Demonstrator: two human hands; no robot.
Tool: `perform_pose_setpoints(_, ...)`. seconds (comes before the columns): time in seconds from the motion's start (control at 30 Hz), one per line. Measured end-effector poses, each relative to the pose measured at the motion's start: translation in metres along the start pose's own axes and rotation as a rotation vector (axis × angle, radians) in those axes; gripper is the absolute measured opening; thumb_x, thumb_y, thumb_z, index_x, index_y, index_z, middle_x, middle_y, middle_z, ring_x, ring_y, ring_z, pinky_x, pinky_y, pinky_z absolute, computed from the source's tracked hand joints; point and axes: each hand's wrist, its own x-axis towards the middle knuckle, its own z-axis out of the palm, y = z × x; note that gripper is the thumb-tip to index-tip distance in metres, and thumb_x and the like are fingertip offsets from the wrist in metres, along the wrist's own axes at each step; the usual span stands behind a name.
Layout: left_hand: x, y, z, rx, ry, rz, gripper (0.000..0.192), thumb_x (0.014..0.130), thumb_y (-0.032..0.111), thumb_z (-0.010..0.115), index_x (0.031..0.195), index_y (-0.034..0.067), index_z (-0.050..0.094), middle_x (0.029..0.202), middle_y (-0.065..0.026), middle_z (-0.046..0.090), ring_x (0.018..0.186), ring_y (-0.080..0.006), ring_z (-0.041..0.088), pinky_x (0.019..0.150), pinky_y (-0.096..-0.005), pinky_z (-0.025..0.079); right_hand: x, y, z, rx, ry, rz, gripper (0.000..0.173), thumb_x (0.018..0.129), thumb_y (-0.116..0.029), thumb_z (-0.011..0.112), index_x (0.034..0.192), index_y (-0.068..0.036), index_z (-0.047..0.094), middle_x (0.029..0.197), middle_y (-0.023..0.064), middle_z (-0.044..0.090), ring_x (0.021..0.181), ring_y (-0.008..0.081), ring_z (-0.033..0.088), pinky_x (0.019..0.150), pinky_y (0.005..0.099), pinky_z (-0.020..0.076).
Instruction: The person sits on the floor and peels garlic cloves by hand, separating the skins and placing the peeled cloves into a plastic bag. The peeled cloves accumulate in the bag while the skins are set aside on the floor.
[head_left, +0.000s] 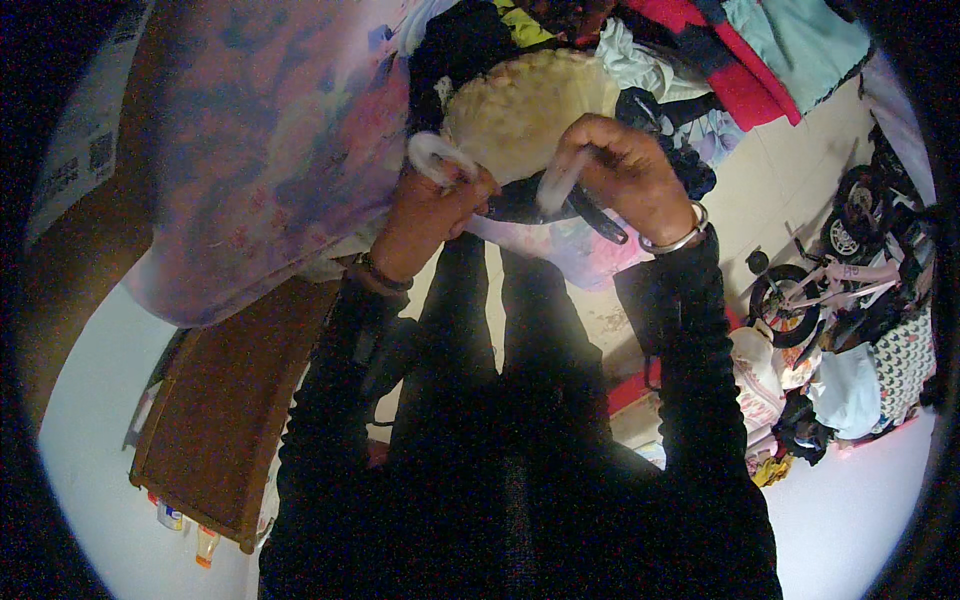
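Note:
In front of me, my left hand (431, 214) has its fingers pinched on a whitish ring-shaped band (429, 156), which may be a roll of tape. My right hand (626, 165), with a metal bangle at the wrist, grips a blurred whitish strip (562, 184). A dark looped piece (600, 217) hangs just beneath that hand; whether the fingers hold it too, I cannot tell. The hands are apart. Beyond and below them is a round cream-coloured piece (532, 112) with a bumpy far edge, its exact kind unclear.
Patterned bedding (277, 150) covers the left side, beside a brown wooden furniture panel (217, 405). Red and dark cloth (739, 82) and a pale teal cloth (802, 45) lie at the upper right. A pink bicycle (840, 281) and bundled fabrics (847, 390) occupy the right.

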Motion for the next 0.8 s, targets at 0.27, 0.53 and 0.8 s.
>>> perform_pose_setpoints(0.27,-0.034,-0.004,-0.018,0.103,0.055,0.308,0.011,0.086,0.015,0.059,0.087,0.004,0.063,0.074,-0.0011,0.060,0.062,-0.0066,0.050,0.055,-0.0212,0.040,-0.025,-0.033,-0.026,0.199,0.765,0.031,0.018,0.090,-0.018,0.054,0.095,-0.002,0.061,0.092,0.0057,0.063,0.070,0.0104,0.054,0.065,0.0231,0.0442)
perform_pose_setpoints(0.53,-0.076,0.030,-0.016,0.471,0.084,0.184,0.020,0.082,0.009,0.059,0.102,0.006,0.063,0.078,0.0001,0.059,0.068,-0.0079,0.050,0.063,-0.0238,0.043,-0.032,-0.042,-0.027,0.215,0.692,0.018,0.005,0.084,-0.005,0.057,0.085,-0.002,0.060,0.084,0.0034,0.063,0.077,0.0106,0.056,0.073,0.0230,0.0423)
perform_pose_setpoints(0.8,-0.093,0.110,0.004,-0.022,-0.182,0.339,0.028,0.087,0.015,0.051,0.112,0.003,0.057,0.074,-0.0005,0.052,0.056,-0.0037,0.038,0.051,-0.0195,0.032,-0.027,-0.046,-0.012,0.333,0.532,0.001,0.004,0.081,-0.002,0.058,0.085,-0.003,0.057,0.082,0.0022,0.061,0.077,0.0113,0.057,0.072,0.0245,0.0453)
